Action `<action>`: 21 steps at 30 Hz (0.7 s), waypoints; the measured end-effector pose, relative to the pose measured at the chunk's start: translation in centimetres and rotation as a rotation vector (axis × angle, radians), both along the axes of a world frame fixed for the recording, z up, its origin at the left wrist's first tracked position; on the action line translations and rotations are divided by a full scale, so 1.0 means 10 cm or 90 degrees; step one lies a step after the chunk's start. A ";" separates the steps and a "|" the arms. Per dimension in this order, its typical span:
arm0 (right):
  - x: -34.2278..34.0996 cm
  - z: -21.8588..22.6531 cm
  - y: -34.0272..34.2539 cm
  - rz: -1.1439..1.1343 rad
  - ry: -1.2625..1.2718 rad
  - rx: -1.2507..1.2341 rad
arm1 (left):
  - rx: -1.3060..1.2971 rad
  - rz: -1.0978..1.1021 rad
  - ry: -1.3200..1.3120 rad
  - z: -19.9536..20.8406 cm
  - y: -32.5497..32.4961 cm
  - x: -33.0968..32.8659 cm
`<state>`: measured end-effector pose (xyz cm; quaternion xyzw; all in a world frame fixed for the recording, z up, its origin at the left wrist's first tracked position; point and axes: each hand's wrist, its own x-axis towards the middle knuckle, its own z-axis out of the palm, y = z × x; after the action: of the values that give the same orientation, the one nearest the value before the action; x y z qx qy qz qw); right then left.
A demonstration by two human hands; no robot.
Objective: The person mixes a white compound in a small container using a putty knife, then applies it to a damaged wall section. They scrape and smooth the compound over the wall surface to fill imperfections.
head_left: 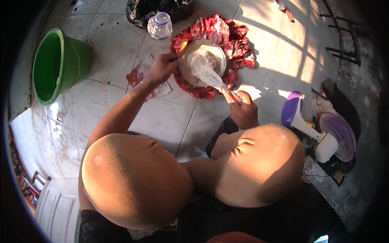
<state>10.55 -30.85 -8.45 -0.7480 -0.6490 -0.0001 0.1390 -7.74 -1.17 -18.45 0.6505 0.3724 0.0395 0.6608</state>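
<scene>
A round bowl [221, 52] of thick white paste [190, 65] sits on a crumpled red cloth or sheet [214, 26] streaked with white. My left hand [163, 68] is at the bowl's left side, its fingers closed at the rim. In my right hand [243, 109] is the handle of a spatula [209, 76], tilted down into the bowl from the lower right. White paste coats its blade, whose tip is lost in the paste. Something small and yellow [183, 44] lies at the bowl's upper left edge.
A clear bottle [160, 27] stands before a black plastic bag [137, 14]. At the left is a green bucket [83, 58]. A white and purple fan [338, 135] lies to the right. My bent knees [137, 174] frame the near side. Red-stained scraps [142, 77] lie on the tiles.
</scene>
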 end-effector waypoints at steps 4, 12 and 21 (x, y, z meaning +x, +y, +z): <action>0.03 0.04 0.03 -0.019 0.075 -0.033 | 0.061 -0.035 0.040 -0.02 0.02 0.03; 0.92 0.89 0.46 -0.019 0.201 -0.203 | 0.025 -0.015 0.012 0.00 0.00 0.03; 1.26 0.29 0.13 0.070 0.302 -0.238 | -0.115 0.016 0.006 0.00 0.02 0.07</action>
<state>23.17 -29.58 -5.56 -0.7035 -0.6267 0.3018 0.1462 -7.01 -0.97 -18.42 0.5836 0.3854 0.0110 0.7147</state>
